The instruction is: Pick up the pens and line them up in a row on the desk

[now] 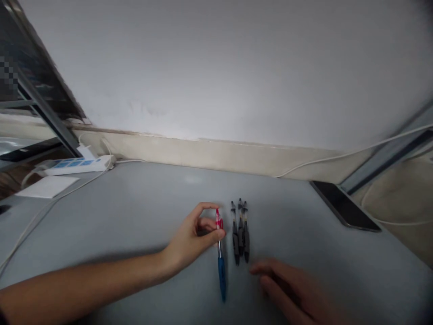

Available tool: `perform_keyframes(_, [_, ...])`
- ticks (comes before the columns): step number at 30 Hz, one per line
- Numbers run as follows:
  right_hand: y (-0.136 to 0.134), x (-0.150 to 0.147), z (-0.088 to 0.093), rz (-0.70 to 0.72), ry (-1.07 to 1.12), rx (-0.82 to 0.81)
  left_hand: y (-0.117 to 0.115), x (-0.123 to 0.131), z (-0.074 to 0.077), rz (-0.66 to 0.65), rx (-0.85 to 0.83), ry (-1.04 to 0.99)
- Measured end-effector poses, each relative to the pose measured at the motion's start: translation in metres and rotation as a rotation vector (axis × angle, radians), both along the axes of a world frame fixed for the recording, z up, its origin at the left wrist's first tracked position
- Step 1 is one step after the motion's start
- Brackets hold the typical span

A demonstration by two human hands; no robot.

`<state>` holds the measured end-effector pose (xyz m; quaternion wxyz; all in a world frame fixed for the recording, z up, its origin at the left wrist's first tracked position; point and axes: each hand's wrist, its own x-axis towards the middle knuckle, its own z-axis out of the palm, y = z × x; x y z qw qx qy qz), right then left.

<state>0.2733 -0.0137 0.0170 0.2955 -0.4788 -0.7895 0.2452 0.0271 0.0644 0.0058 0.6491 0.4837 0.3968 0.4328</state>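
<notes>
My left hand (191, 237) is closed on a pen (221, 275) with a pink upper end and a blue lower barrel. The index fingertip rests at the pen's top and the thumb lies across its upper part; the blue end points toward me. Just right of it, three dark-gripped pens (240, 232) with clear upper barrels lie side by side on the grey table (162, 194). My right hand (291, 289), somewhat blurred, is near their lower ends. Its thumb and index finger are slightly apart, with nothing visible between them.
A black phone (345, 205) lies at the right by a metal frame leg (375, 167). At the left are a white power strip (81, 165), a white flat piece (49, 186) and a cable (50, 201) running along the table. A wall (219, 81) stands behind.
</notes>
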Motion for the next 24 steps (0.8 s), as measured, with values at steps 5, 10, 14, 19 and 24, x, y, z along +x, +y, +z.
perform_keyframes(5, [0.021, -0.005, 0.004, 0.156, -0.242, 0.336, 0.03, 0.011, 0.009, -0.012, 0.044, 0.161])
perform_keyframes(10, [0.032, -0.009, -0.01, 0.183, -0.363, 0.447, 0.056, 0.026, 0.008, 0.023, 0.125, 0.226])
perform_keyframes(14, [0.033, -0.009, -0.017, 0.167, -0.418, 0.511, 0.05, 0.027, 0.002, 0.012, 0.142, 0.247])
perform_keyframes(19, [0.035, -0.01, -0.021, 0.159, -0.426, 0.575, 0.017, 0.01, -0.001, -0.093, 0.146, 0.27])
perform_keyframes(24, [0.037, -0.014, -0.023, 0.135, -0.406, 0.638, -0.015, -0.006, 0.0, -0.247, 0.6, 0.519])
